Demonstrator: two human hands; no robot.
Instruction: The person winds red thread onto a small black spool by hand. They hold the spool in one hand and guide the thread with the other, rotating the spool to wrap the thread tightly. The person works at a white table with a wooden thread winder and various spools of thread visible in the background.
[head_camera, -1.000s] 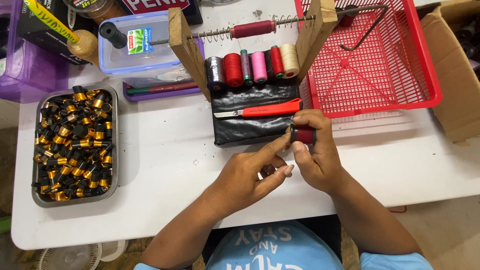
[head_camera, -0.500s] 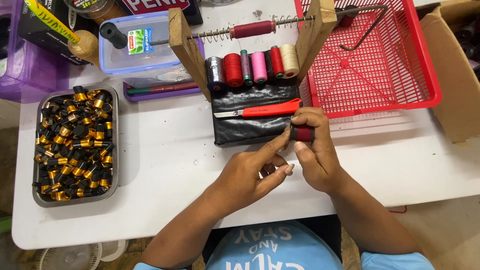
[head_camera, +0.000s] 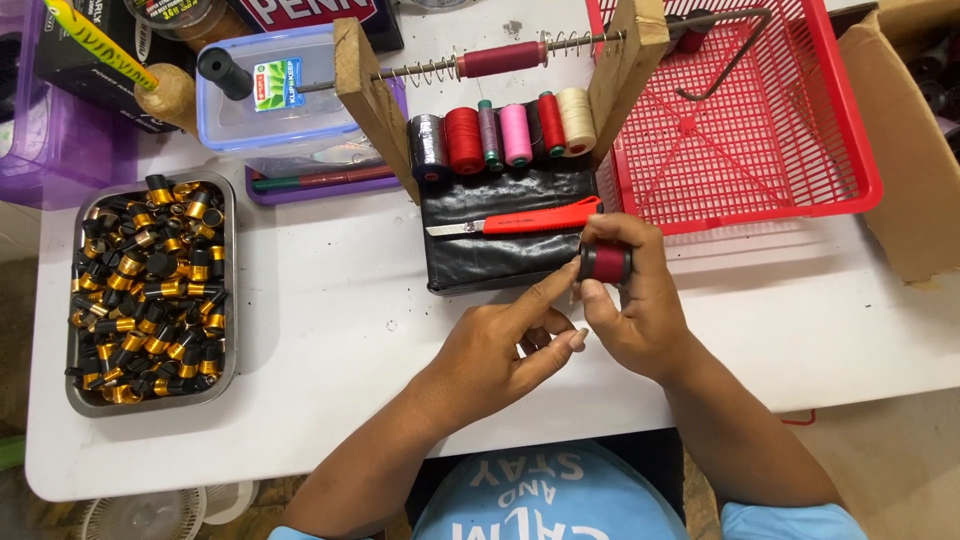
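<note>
My right hand (head_camera: 640, 310) grips a small black cylinder wound with dark red thread (head_camera: 603, 263), holding it just over the lower right corner of a black pad (head_camera: 500, 255). My left hand (head_camera: 505, 345) is beside it, forefinger stretched toward the cylinder and nearly touching it, the other fingers curled with nothing clearly held. A red-handled craft knife (head_camera: 535, 219) lies on the pad. Behind the pad a row of thread spools (head_camera: 500, 135) stands inside a wooden frame (head_camera: 370, 100) that carries a rod with a dark red wound piece (head_camera: 500, 58).
A metal tray (head_camera: 70, 375) full of several black-and-gold cylinders sits at the left. A red plastic basket (head_camera: 850, 195) stands at the back right, a cardboard box (head_camera: 915, 180) beyond it. A clear lidded tub (head_camera: 270, 115) and a purple bin (head_camera: 55, 165) are at the back left.
Both hands stay in the same spot over the pad's corner. The left forefinger shifts slightly against the red-wound cylinder; nothing else moves.
</note>
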